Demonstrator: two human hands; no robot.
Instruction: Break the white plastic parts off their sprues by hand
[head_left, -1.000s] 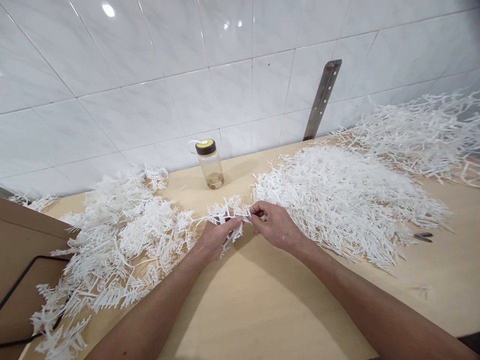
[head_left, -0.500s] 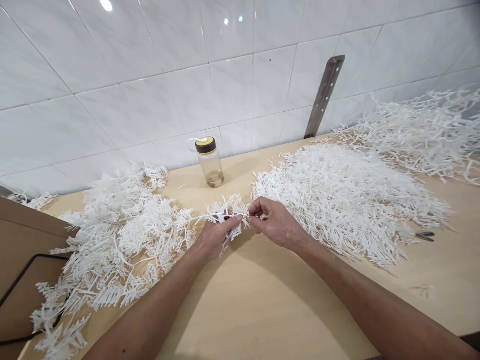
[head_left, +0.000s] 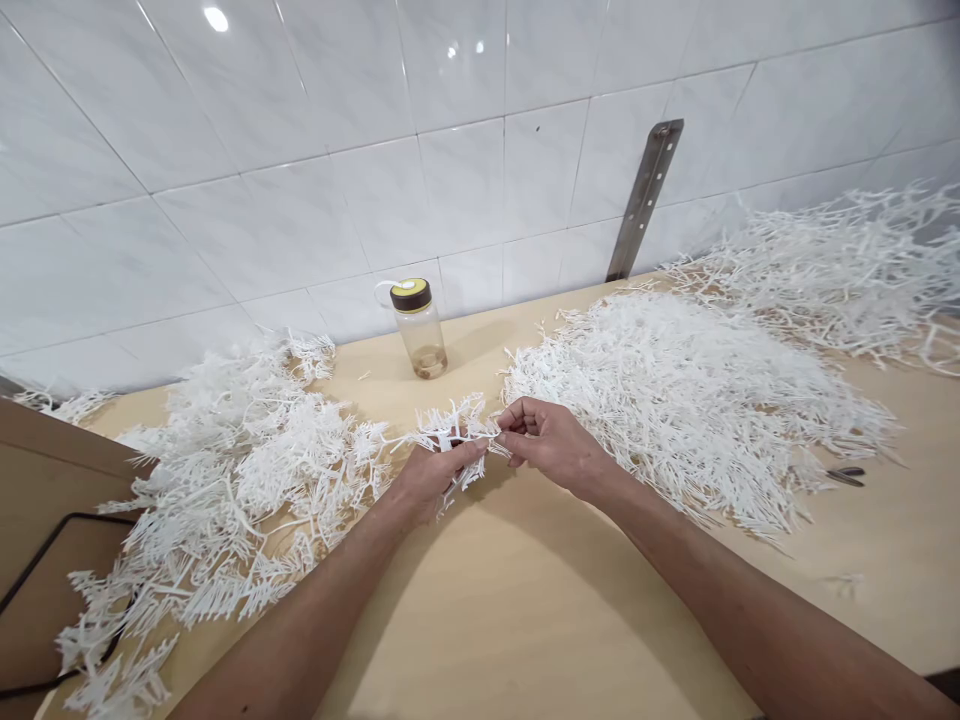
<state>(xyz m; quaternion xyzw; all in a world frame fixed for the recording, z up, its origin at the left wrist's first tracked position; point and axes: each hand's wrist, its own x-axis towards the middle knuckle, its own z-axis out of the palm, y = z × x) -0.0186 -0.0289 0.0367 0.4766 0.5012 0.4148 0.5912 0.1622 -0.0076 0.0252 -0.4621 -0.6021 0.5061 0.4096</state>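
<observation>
Between my two hands, above the middle of the table, is a white plastic branch (head_left: 454, 414) with many thin, forked twigs. My left hand (head_left: 433, 474) is closed round its stem, with the thumb on top. At the branch's right end my right hand (head_left: 546, 440) pinches a twig tip between thumb and bent fingers; the exact grip point is partly hidden. To the left lies a loose heap of white branches (head_left: 247, 480), touching or nearly touching the held one. A dense pile of small white twigs (head_left: 675, 400) lies right of my right hand.
A clear bottle (head_left: 421, 335) with a dark and yellow lid stands behind my hands. More white branches (head_left: 840, 270) lie at the back right. Small dark snips (head_left: 847, 476) rest near the pile. A metal bracket (head_left: 645, 200) leans by the tiled wall; a cardboard box (head_left: 60, 510) is at left.
The hands and the branch stay in nearly the same place. My right fingers have shifted slightly at the branch's end. The view has tilted a little.
</observation>
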